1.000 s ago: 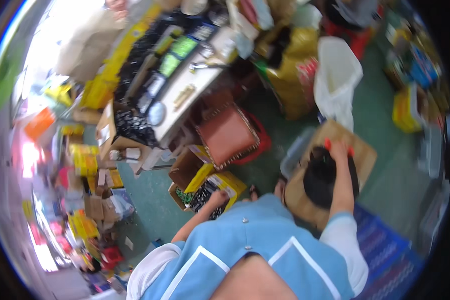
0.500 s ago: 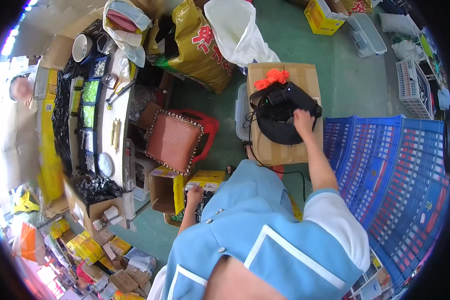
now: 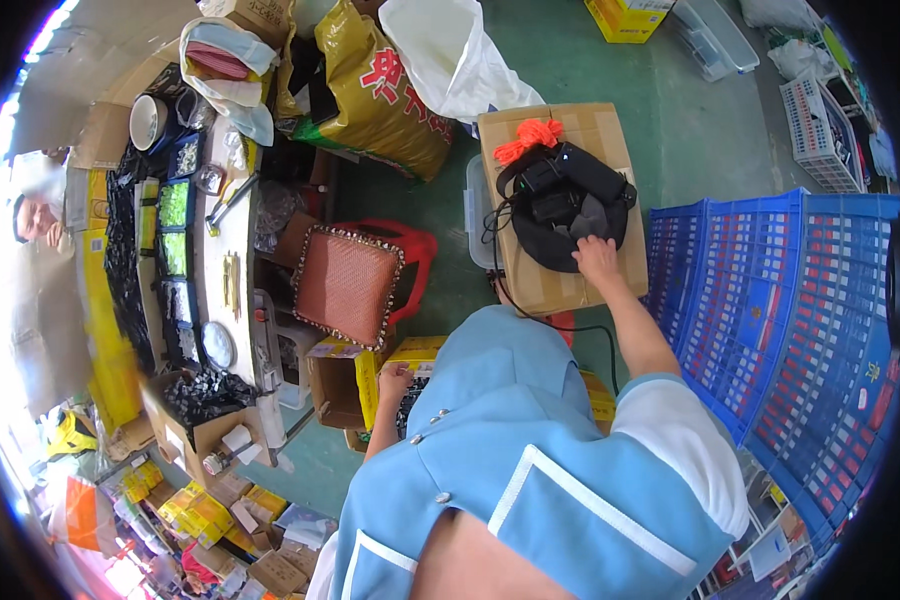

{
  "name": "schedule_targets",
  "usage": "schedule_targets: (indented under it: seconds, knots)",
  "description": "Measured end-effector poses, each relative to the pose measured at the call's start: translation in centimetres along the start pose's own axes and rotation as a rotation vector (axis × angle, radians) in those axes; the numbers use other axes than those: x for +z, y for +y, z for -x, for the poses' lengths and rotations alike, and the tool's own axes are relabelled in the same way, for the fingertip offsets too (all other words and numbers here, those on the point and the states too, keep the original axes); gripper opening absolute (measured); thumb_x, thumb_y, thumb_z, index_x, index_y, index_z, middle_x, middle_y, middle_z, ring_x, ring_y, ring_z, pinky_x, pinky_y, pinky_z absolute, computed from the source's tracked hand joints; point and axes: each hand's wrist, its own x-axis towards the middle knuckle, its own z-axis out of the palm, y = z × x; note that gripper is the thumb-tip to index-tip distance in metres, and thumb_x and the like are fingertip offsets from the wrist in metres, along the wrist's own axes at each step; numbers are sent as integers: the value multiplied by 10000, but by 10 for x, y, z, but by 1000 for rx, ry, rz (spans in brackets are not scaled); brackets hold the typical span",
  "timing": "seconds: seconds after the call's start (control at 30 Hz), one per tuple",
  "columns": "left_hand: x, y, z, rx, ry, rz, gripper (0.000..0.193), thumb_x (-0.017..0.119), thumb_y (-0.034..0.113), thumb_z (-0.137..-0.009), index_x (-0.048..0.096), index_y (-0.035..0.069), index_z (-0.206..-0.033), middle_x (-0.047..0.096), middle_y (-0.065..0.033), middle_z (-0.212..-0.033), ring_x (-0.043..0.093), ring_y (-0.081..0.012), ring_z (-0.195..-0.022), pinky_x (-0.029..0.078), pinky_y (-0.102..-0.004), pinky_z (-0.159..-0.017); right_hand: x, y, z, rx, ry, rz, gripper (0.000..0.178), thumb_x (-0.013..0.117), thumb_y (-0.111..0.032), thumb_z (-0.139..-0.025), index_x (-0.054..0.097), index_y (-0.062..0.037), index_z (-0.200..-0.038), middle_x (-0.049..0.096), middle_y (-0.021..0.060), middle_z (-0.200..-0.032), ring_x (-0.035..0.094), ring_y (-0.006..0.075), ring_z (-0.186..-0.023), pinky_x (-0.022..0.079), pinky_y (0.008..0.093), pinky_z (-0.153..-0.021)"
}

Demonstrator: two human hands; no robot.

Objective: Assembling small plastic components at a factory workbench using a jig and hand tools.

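Note:
Black headgear (image 3: 540, 235) with a rounded brim, a strap, box-like parts and a cable lies on a brown cardboard box (image 3: 610, 135) in front of me. My right hand (image 3: 597, 260) is at its near edge, fingers bent over the rim. An orange cord bundle (image 3: 528, 140) rests beside the headgear, toward the box's far left corner. Low at my left side, my left hand (image 3: 394, 380) has its fingers curled, next to an opened yellow carton (image 3: 363, 390). Whatever those fingers may hold is too small to make out.
Blue plastic crates (image 3: 740, 310) stand along my right. A cushioned stool (image 3: 345, 285) is at my left, before a workbench (image 3: 232, 215) with trays of small parts. Large sacks (image 3: 385, 100) stand ahead. Another person (image 3: 45, 260) is beyond the bench.
My right hand has shifted from the headgear's right side to its near rim, uncovering a grey part inside. My left hand stays low near the carton. The whole view has shifted slightly.

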Motion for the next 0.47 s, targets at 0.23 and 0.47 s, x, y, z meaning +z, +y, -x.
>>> schedule_targets:
  seconds: [0.23,0.47]
  knots:
    - [-5,14,0,2,7,5,217,615,113,-759,582,6,-946,596,-55,-700,579,-119,-573,442,-242,-439,-20,21,-8,134,-152,-5,287,620,-306,-740,619,-46,-861,615,137,-886,584,292,-862,407,438,-757]
    - [-7,-20,-3,-19,8,2,266,644,169,-752,581,36,-973,602,-62,-704,584,-131,-586,468,-263,-508,7,46,-75,218,128,-548,446,613,-452,-713,640,-52,-909,604,226,-863,595,323,-840,459,401,-747]
